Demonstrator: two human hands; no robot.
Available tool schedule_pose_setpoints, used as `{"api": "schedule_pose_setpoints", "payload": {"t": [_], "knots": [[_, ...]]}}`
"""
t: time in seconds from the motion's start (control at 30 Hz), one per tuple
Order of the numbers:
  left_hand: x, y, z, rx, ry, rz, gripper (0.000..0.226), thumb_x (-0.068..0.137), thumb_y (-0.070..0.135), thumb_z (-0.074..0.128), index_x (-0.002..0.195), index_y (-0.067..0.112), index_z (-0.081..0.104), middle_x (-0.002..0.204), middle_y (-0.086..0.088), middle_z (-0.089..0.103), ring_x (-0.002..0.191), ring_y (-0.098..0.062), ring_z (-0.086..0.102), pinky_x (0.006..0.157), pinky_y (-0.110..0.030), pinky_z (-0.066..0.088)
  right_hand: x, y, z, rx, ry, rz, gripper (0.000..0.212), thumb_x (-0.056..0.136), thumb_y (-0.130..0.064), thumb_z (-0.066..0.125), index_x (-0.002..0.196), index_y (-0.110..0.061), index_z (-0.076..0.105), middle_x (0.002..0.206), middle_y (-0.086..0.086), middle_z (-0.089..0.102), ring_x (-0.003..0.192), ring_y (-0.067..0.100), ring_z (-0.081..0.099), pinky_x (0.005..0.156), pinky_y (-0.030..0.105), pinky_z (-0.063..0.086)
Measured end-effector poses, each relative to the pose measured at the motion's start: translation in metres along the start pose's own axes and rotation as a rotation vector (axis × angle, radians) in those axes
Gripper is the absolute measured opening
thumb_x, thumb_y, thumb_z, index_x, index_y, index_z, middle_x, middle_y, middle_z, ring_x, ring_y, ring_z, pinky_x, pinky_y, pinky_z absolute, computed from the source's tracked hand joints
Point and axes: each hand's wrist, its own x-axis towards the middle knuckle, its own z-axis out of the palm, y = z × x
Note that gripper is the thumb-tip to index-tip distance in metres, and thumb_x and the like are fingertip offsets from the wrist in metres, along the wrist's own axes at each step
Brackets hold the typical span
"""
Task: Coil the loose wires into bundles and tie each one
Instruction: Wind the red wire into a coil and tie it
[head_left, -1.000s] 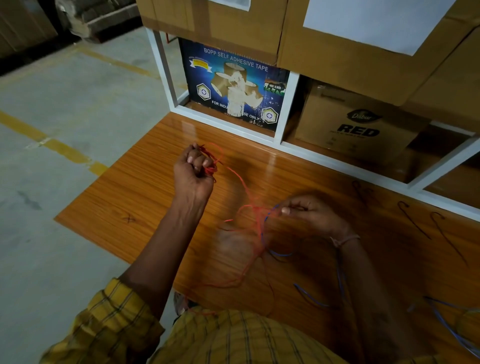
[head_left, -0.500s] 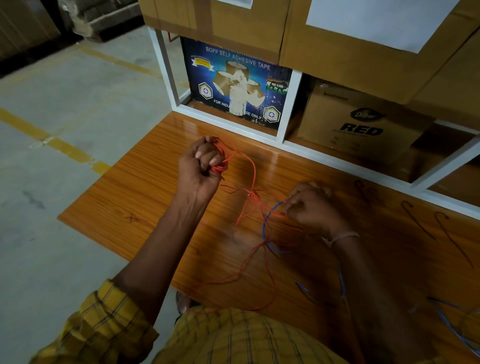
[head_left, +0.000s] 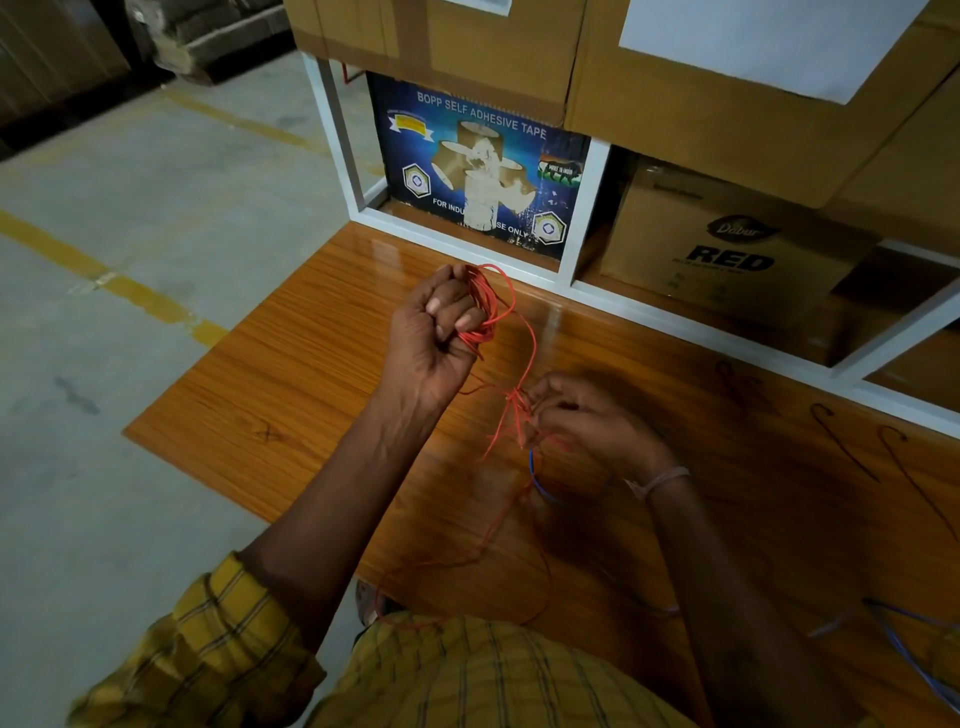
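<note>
The red wire (head_left: 493, 306) sits mid-frame, part of it already gathered into a small bunch of loops in the left hand (head_left: 441, 332), whose fingers are curled tight around the coil in a fist held above the wooden tabletop (head_left: 291, 384). From that bunch a single strand runs down and to the right to a tangle just below centre, where it meets the right hand (head_left: 587, 421). The right fingers are bent and appear to pinch the strands at the knot, though blur keeps the exact hold unclear. So the free run lies on a diagonal from upper left to lower right between the two hands, with the right hand nearer the snag and the left nearer the finished turns. Below the knot the wire is thin, kinked and slack, trailing toward the lower edge of the frame across the yellow checked shirt (head_left: 493, 675). A blue wire (head_left: 540, 483) crosses it just under the right hand; another blue length (head_left: 909, 649) lies at lower right. Judged from this, the snag needs freeing before more turns go on.
</note>
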Motion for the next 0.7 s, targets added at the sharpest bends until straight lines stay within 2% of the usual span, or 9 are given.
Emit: {"api": "schedule_pose_setpoints", "payload": {"t": [0.07,0.17,0.27,0.37,0.43,0.5,0.57,0.63,0.7], "knots": [[0.0,0.001,-0.001,0.007,0.01,0.019,0.021,0.098,0.011,0.049,0.087,0.001,0.065,0.05,0.008,0.04,0.036,-0.005,0.031,0.046,-0.019,0.031,-0.002,0.0,-0.002,0.144,-0.06,-0.015,0.035,0.083,-0.001,0.062,0.116,0.01,0.055,0.086,0.028,0.069,0.072,0.03,0.071,0.068,0.033,0.058],[0.001,0.001,-0.003,0.011,0.032,0.047,0.024,0.1,0.011,0.048,0.086,0.001,0.066,0.051,0.008,0.039,0.037,-0.005,0.03,0.045,-0.019,0.032,-0.002,0.0,-0.001,0.089,-0.033,-0.033,0.026,0.094,0.0,0.067,0.117,0.005,0.055,0.075,0.013,0.064,0.055,0.015,0.051,0.052,0.02,0.043],[0.003,0.007,-0.005,-0.034,0.042,0.094,0.028,0.106,0.012,0.043,0.088,0.002,0.063,0.052,0.007,0.039,0.037,-0.005,0.031,0.043,-0.02,0.036,0.0,0.006,-0.003,0.103,0.083,-0.051,0.014,0.102,-0.001,0.057,0.115,0.003,0.054,0.065,-0.01,0.061,0.05,-0.002,0.046,0.048,0.01,0.034],[0.005,0.023,-0.002,-0.118,0.029,0.16,0.031,0.109,0.013,0.04,0.088,0.003,0.061,0.051,0.006,0.038,0.036,-0.006,0.031,0.042,-0.021,0.035,-0.001,0.021,-0.012,0.188,0.31,-0.062,0.026,0.102,-0.013,0.058,0.112,0.011,0.054,0.057,-0.011,0.044,0.045,-0.001,0.033,0.044,0.012,0.028],[0.005,0.039,0.001,-0.148,0.027,0.211,0.033,0.111,0.014,0.038,0.088,0.003,0.06,0.05,0.005,0.039,0.036,-0.007,0.031,0.041,-0.022,0.034,-0.003,0.036,-0.022,0.153,0.501,-0.04,0.024,0.101,-0.013,0.062,0.103,0.011,0.059,0.057,-0.015,0.048,0.048,-0.002,0.041,0.05,0.01,0.033],[0.006,0.053,0.003,-0.156,0.019,0.243,0.035,0.112,0.013,0.037,0.088,0.003,0.06,0.05,0.005,0.039,0.036,-0.007,0.031,0.041,-0.023,0.035,-0.003,0.051,-0.028,0.031,0.613,-0.01,0.01,0.098,-0.008,0.067,0.094,0.001,0.068,0.071,-0.011,0.066,0.065,-0.002,0.057,0.068,0.017,0.045],[0.006,0.059,0.003,-0.139,0.027,0.249,0.033,0.112,0.013,0.038,0.088,0.003,0.059,0.05,0.005,0.039,0.036,-0.007,0.031,0.041,-0.023,0.035,-0.001,0.061,-0.032,-0.117,0.642,0.037,0.008,0.094,-0.008,0.071,0.086,-0.01,0.071,0.083,0.002,0.071,0.077,0.009,0.063,0.078,0.029,0.047],[0.005,0.057,0.0,-0.118,0.042,0.224,0.031,0.111,0.013,0.04,0.09,0.003,0.06,0.051,0.005,0.039,0.037,-0.007,0.031,0.042,-0.023,0.035,0.002,0.061,-0.031,-0.203,0.622,0.052,0.015,0.094,-0.008,0.071,0.082,-0.016,0.07,0.082,0.003,0.07,0.076,0.008,0.062,0.079,0.03,0.045],[0.002,0.05,-0.002,-0.092,0.043,0.193,0.028,0.11,0.013,0.042,0.091,0.003,0.061,0.052,0.005,0.04,0.038,-0.007,0.032,0.042,-0.023,0.036,0.006,0.053,-0.027,-0.296,0.588,0.031,0.013,0.093,-0.009,0.071,0.08,-0.012,0.07,0.081,0.003,0.066,0.074,0.003,0.057,0.077,0.03,0.043]]}}
